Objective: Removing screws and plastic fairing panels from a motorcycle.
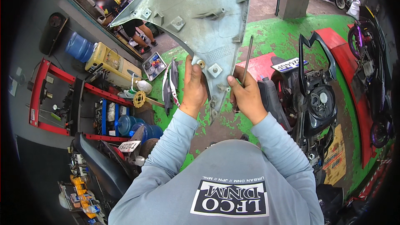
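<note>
A grey plastic motorcycle fairing panel [200, 12] is held up in front of me, its inner side with clips and screw posts facing me. My left hand [194, 86] is closed on the panel's left edge near its narrow lower end, thumb on the inner face. On the opposite edge, my right hand [248, 96] pinches the panel between thumb and fingers. A thin metal rod [248, 58], like a screwdriver shaft, sticks up from my right hand; its lower part is mostly hidden by the fingers.
A partly stripped motorcycle [318, 104] stands at the right, beside a red ramp [348, 79]. On the left are a red metal frame [56, 64], a metal parts tray [154, 66] and another panel [170, 85] on the green floor. Another person [129, 14] bends over at the far left.
</note>
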`<state>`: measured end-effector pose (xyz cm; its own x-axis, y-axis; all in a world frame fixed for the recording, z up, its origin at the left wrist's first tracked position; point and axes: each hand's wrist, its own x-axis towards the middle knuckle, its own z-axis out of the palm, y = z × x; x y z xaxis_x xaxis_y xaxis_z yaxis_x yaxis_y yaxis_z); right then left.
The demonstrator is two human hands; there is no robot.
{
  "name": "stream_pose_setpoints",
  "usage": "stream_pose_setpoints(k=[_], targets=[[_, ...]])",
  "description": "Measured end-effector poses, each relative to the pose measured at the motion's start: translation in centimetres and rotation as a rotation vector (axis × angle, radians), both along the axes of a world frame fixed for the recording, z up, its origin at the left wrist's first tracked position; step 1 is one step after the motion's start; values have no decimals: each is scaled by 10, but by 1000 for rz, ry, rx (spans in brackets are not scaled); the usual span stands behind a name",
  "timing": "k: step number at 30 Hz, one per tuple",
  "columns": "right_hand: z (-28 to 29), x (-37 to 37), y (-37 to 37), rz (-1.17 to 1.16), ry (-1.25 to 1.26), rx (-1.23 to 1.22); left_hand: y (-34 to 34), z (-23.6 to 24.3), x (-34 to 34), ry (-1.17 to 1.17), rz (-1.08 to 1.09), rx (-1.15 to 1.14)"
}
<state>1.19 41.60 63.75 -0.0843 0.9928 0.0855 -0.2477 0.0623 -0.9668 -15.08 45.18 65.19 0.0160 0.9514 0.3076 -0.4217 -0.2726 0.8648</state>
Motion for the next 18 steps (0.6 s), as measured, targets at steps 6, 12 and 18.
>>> stream_pose_setpoints(k=[6,12,18], targets=[[11,55,-33,-63,-538,189,-1,10,-18,279,158,134],[44,91,-67,153,-560,324,-7,20,-30,273,60,142],[55,84,-77,154,-921,413,-13,28,-33,278,-61,111]])
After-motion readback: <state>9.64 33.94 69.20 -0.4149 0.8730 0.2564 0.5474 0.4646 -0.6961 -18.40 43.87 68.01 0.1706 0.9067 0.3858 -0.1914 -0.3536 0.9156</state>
